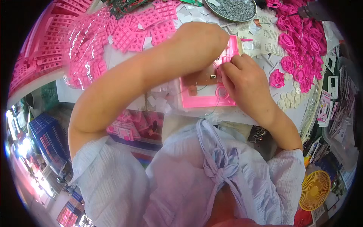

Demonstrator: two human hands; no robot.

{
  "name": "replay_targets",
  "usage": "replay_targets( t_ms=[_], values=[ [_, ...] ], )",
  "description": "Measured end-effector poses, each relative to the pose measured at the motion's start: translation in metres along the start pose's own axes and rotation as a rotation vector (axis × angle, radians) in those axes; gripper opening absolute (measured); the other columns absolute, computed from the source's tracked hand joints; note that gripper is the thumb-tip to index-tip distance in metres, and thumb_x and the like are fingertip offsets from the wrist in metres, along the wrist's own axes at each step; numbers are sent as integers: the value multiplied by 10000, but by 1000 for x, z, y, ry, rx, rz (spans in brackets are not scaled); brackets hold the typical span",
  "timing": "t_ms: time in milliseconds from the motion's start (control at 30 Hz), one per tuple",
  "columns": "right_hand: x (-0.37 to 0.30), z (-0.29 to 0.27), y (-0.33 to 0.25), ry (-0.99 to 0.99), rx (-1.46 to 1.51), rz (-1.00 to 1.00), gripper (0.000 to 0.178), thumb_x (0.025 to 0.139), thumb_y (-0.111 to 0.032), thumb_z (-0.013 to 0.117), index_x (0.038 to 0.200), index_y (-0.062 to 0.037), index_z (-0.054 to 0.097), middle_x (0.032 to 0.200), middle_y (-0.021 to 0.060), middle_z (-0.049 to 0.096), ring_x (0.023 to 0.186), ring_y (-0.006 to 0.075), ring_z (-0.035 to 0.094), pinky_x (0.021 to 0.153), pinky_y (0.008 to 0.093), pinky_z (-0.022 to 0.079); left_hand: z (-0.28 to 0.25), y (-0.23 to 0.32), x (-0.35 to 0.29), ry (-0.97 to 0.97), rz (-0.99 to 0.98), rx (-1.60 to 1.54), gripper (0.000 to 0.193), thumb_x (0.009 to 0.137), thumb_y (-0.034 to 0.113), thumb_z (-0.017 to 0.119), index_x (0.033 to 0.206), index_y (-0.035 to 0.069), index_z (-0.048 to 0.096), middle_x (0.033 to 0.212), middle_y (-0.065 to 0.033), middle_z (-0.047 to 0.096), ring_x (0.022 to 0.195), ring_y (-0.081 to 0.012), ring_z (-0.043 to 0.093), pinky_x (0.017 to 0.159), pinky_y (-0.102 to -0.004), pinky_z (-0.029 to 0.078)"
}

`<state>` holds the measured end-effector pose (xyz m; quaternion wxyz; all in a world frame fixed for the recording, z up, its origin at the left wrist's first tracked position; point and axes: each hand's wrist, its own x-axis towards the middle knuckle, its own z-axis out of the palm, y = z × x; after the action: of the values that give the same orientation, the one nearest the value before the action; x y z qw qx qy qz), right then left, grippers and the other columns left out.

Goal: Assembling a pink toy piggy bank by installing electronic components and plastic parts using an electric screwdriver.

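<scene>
A bright pink plastic casing (189, 103) lies on the table in front of me. Inside it are a brown board (204, 78) and a thin wire that loops out over the near edge. My left hand (206, 36) bends over the casing's far part, its fingers hidden behind the wrist. At the casing's right side is my right hand (245, 81), fingers curled and pressed together against the inside. What they pinch, if anything, is hidden.
Pink keypad pieces (130, 34) and a clear bag (85, 56) of them lie at left. At the back stands a metal dish of screws (234, 10). Pink ring-shaped parts (298, 49) and white discs (289, 99) are at right, near a dark tool (315, 10).
</scene>
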<state>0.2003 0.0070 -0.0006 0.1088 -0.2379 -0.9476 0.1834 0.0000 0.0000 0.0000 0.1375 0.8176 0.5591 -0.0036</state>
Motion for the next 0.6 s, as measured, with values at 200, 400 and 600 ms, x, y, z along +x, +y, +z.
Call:
replay_targets(
  t_ms=[200, 400, 600],
  values=[
    [16, -15, 5, -169, -54, -28, 77, 799, -85, 688, 869, -54, 677, 843, 134, 664, 879, 313, 659, 702, 434, 538, -2, -11, 6, -127, -81, -163, 172, 828, 191, 715, 873, 26, 702, 861, -170, 699, 836, -363, 684, 733, -466, 541],
    [26, -12, 23, -39, 102, -2, 128, 788, -84, 716, 916, -78, 720, 867, 110, 649, 868, 295, 624, 730, 418, 520, 1, -24, -1, -37, 41, -228, 153, 856, 167, 668, 870, 18, 698, 855, -175, 695, 841, -381, 677, 751, -469, 538],
    [22, 21, 34, 207, 300, -23, 121, 748, -91, 779, 867, -109, 770, 874, 32, 582, 852, 250, 500, 770, 369, 444, 18, -22, -3, 73, -18, -134, 166, 882, 179, 629, 886, 27, 695, 867, -169, 702, 854, -378, 680, 759, -487, 536]
  ],
)
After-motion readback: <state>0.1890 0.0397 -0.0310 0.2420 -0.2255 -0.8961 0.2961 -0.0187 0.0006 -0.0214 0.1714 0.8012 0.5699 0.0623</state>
